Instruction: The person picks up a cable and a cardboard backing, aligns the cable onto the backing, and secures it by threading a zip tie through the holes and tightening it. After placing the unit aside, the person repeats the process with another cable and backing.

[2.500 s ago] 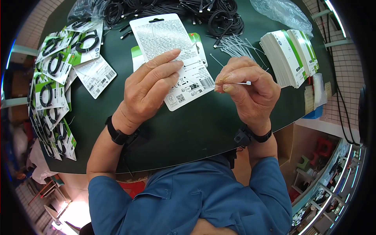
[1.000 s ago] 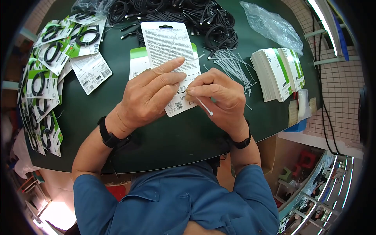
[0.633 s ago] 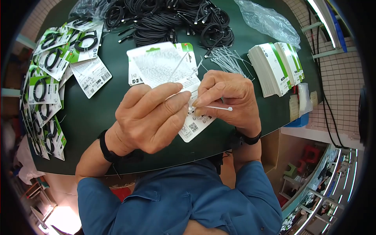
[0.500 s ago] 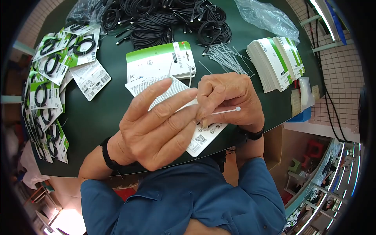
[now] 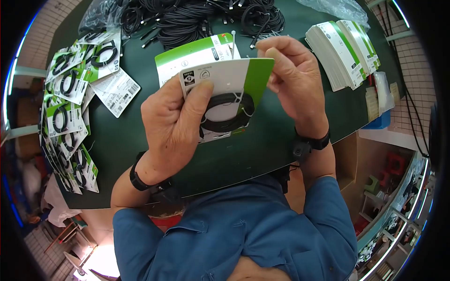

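Observation:
My left hand (image 5: pixel 171 129) grips a white and green packaging card (image 5: pixel 229 77) at its left edge, thumb on the front. A coiled black cable (image 5: pixel 225 125) lies against the card, with pale cable ties around it. One cable tie (image 5: pixel 233 43) stands up behind the card's top edge. My right hand (image 5: pixel 300 79) is at the card's green right end, its fingers curled and thumb and forefinger close together; whatever is between them is too small to make out. A pile of similar cards (image 5: pixel 171 58) lies behind the held card.
Finished-looking cards with black coils (image 5: pixel 61 117) spread along the left side. Bundled black cables (image 5: pixel 185 30) fill the back, beside loose cable ties (image 5: pixel 269 35). Two stacks of cards (image 5: pixel 335 54) stand at right, near clear plastic bags (image 5: pixel 340 10).
The card has been turned up, now showing its coiled cable. My left hand has closed around its edge. My right hand has moved up and right, away from the left.

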Available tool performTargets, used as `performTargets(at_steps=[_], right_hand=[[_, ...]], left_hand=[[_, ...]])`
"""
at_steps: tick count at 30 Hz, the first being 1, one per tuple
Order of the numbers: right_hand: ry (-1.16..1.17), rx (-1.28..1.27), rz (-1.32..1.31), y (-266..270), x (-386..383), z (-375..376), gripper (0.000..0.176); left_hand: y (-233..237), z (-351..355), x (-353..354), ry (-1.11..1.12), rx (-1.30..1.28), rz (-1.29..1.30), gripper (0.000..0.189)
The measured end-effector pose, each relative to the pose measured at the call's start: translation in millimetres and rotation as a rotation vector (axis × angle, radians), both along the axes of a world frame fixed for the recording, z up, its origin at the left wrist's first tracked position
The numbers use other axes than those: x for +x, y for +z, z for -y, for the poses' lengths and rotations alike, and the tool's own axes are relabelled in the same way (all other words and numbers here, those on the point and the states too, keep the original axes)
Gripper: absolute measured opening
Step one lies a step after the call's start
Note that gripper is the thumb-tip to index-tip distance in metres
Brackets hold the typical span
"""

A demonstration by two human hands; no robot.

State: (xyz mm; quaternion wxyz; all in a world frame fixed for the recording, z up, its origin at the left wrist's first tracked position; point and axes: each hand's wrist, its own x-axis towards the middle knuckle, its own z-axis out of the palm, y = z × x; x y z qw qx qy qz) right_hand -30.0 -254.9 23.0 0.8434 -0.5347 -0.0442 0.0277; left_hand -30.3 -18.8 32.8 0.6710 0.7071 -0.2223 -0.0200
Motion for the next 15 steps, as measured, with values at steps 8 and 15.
performTargets(at_steps=[8, 15], right_hand=[[-0.335, -0.552, 0.708, -9.3, 4.6, -14.1, 0.028], [-0.307, -1.051, 1.095, -18.3, 7.6, -30.7, 0.042]], left_hand=[[-24.7, 3.3, 29.2, 0.018, -0.276, -0.257, 0.03], [-33.8, 2.1, 34.6, 0.049, -0.33, -0.341, 0.03]])
